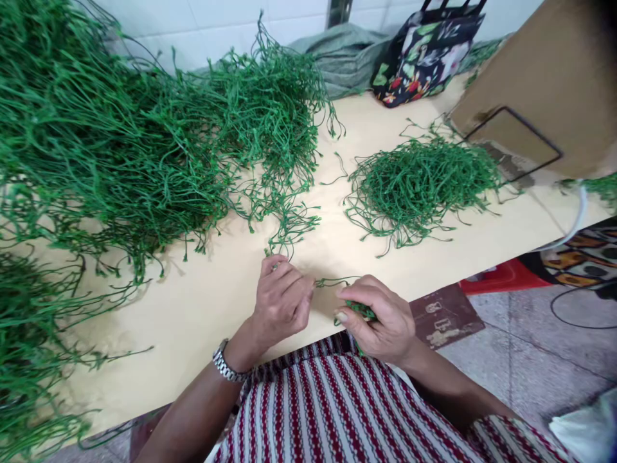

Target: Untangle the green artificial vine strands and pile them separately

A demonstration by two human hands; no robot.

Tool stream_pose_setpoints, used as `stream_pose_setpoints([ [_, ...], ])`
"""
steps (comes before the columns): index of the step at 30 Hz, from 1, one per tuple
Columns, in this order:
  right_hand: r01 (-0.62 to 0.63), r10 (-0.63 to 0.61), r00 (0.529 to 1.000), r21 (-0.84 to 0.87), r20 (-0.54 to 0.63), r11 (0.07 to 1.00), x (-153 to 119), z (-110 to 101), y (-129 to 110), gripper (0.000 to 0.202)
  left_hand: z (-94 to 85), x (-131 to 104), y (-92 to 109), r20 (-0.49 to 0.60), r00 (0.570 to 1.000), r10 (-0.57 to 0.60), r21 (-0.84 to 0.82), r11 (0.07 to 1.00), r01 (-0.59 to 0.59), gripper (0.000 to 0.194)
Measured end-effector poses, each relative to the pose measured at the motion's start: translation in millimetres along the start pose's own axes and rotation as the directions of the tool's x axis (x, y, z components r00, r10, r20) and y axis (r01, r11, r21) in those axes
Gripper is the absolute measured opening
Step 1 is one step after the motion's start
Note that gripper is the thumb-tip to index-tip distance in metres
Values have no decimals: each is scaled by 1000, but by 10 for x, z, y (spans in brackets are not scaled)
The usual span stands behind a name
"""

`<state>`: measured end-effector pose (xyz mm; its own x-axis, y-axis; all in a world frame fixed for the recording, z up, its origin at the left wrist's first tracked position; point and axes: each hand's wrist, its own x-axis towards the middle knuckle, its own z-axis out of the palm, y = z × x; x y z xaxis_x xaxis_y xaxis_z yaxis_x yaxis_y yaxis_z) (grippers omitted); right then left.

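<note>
My left hand [283,297], with a metal watch at its wrist, is closed around green strands whose tips stick out above the fingers. Just to its right, my right hand [378,318] is curled around a small bunch of green strands [361,310]. A thin strand [333,281] spans the gap between the two hands. Beyond my left hand lie loose green strands [294,222] at the edge of a large green heap [144,154]. A smaller pile of green strands [424,186] rests on the table beyond my right hand.
On the pale table [193,328], another green heap [29,360] sits at the left. At the back are a floral bag [424,58] and grey-green cloth [344,58]. A cardboard box [540,83] with a dark wire frame stands right. A red object [506,276] is below the table edge.
</note>
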<state>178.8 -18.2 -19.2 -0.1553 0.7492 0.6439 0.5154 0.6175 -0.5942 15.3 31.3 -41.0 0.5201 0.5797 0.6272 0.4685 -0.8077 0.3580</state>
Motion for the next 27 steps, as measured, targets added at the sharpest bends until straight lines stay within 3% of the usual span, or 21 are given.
stream_pose_setpoints([
  [5,-76,88,991,-123,97,990,26,72,133,23,28,-2,0,-32,999,24,21,1000,-23,11],
  [8,-130,144,973,-89,181,988,10,115,220,25,48,-19,-3,-45,998,33,1,999,-33,12],
  [14,-165,161,960,2,228,986,-11,124,256,13,52,-40,-9,-42,998,54,-27,998,-55,18],
  [18,-127,122,962,2,245,992,1,83,254,6,34,-33,-5,-29,998,54,-59,997,-56,21],
  [27,-103,93,929,7,357,995,16,-2,284,3,-1,-10,2,33,999,-11,-208,978,18,16],
])
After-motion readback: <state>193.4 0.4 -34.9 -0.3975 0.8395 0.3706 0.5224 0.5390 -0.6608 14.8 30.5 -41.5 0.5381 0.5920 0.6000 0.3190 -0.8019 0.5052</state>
